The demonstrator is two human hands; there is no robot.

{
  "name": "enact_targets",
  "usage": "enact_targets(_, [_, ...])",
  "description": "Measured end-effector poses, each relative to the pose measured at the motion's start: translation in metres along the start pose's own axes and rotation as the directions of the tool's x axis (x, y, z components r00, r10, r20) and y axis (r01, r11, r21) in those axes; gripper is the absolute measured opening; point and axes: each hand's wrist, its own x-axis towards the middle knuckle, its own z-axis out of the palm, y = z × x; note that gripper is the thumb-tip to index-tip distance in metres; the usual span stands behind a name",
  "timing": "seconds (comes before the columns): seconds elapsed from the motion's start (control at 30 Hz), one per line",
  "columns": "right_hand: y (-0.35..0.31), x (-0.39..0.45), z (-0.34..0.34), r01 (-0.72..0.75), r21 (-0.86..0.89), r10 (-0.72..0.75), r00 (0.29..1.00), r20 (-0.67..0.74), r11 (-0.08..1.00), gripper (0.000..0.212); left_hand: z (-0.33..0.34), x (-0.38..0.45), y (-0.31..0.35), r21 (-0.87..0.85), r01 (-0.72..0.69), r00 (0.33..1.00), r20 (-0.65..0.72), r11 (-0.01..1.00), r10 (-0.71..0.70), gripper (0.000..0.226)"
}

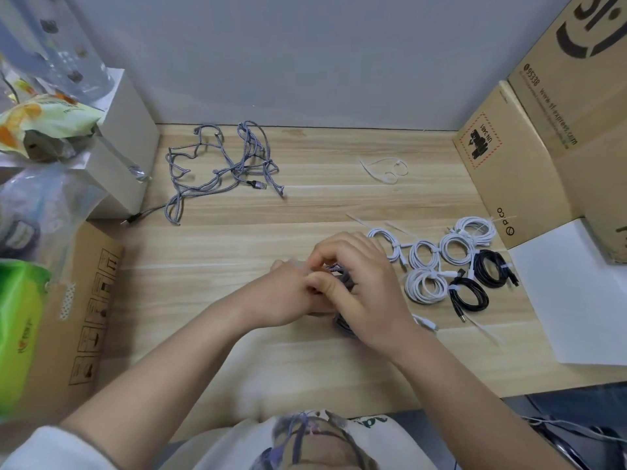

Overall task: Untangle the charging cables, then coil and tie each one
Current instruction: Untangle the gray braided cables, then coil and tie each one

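Observation:
My left hand [288, 296] and my right hand [359, 283] meet at the middle of the wooden desk [237, 239], both curled round a coiled grey-purple braided cable [342, 276] that is mostly hidden by my fingers. A loose tangle of the same braided cable [220, 164] lies at the back left. To the right of my hands lie several tied white coils [427, 262] and two tied black coils [481, 279]. Loose white cable ties [383, 169] lie at the back right.
Cardboard boxes [543, 130] stand along the right side, with a white sheet [576, 293] in front of them. A white box [125, 137], plastic bags [37, 120], a green pack [20, 330] and a cardboard box [88, 307] crowd the left.

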Motion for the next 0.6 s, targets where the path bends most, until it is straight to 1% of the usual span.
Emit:
enact_targets(0.07, [0.017, -0.005, 0.0, -0.114, 0.011, 0.113, 0.991, 0.075, 0.993, 0.026, -0.004, 0.002, -0.004, -0.039, 0.003, 1.0, 0.013, 0.999, -0.002, 0.019])
enact_targets(0.1, [0.025, -0.009, 0.0, -0.151, 0.043, 0.145, 0.982, 0.12, 0.988, 0.032, -0.005, 0.003, -0.008, -0.064, 0.008, 1.0, -0.008, 0.998, -0.009, 0.016])
enact_targets(0.17, [0.036, -0.019, -0.001, -0.199, 0.138, 0.171, 0.967, 0.19, 0.97, 0.044, -0.011, 0.003, -0.008, -0.046, -0.001, 1.0, 0.023, 0.999, 0.002, 0.013])
enact_targets(0.2, [0.039, -0.022, -0.002, -0.22, 0.171, 0.181, 0.959, 0.217, 0.96, 0.047, -0.012, 0.004, -0.012, -0.073, -0.018, 0.998, 0.057, 0.997, 0.023, 0.011])
enact_targets(0.27, [0.043, -0.027, -0.003, -0.242, 0.168, 0.197, 0.949, 0.245, 0.956, 0.055, -0.015, 0.003, -0.011, -0.181, -0.028, 0.989, 0.135, 0.983, 0.053, 0.011])
enact_targets(0.33, [0.046, -0.029, -0.003, -0.231, 0.12, 0.196, 0.949, 0.248, 0.965, 0.055, -0.018, 0.003, -0.012, -0.249, -0.018, 0.985, 0.162, 0.968, 0.06, 0.018])
enact_targets(0.4, [0.047, -0.03, -0.002, -0.262, 0.099, 0.235, 0.946, 0.222, 0.96, 0.042, -0.019, 0.005, -0.016, -0.332, 0.003, 0.991, 0.127, 0.943, 0.041, 0.019])
enact_targets(0.43, [0.047, -0.03, -0.002, -0.311, 0.113, 0.285, 0.937, 0.199, 0.944, 0.038, -0.018, 0.007, -0.018, -0.397, 0.044, 0.995, 0.097, 0.917, -0.006, 0.024])
enact_targets(0.5, [0.048, -0.029, -0.002, -0.425, 0.188, 0.396, 0.902, 0.172, 0.886, 0.038, -0.016, 0.012, -0.024, -0.49, 0.118, 0.993, 0.032, 0.863, -0.118, 0.056])
enact_targets(0.6, [0.051, -0.02, 0.0, -0.523, 0.245, 0.483, 0.85, 0.21, 0.816, 0.031, -0.016, 0.017, -0.03, -0.48, 0.157, 0.973, -0.074, 0.863, -0.218, 0.109])
